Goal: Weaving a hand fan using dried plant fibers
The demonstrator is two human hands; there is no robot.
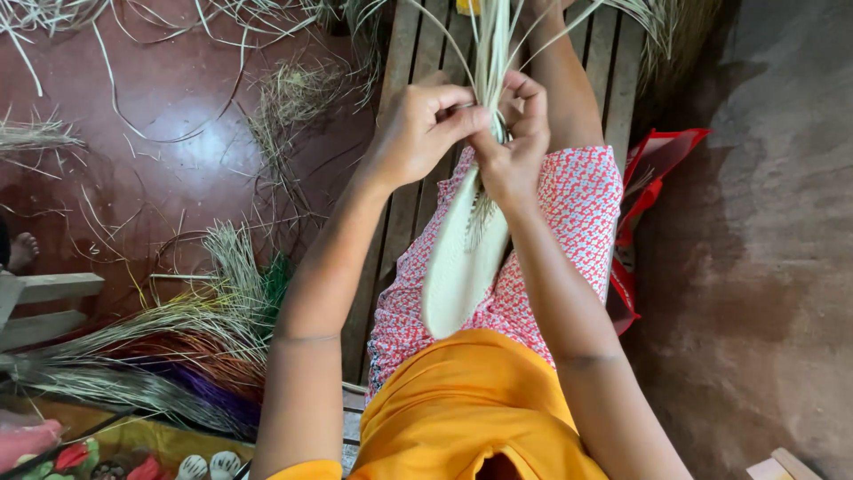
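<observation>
Head view: our left hand (pixel 422 124) and right hand (pixel 520 142) pinch pale straw strands (pixel 493 53) at the far end of a woven strip (pixel 462 258) lying along our lap, fingers pressed together; dyed straw bundles (pixel 178 356) lie near left.

To your right, a red bag (pixel 653 191) with pale edging lies on the floor against the bench (pixel 613 62), partly tucked under your patterned leg, its mouth open toward the wall. You have no labels, signs or screens in view.
</observation>
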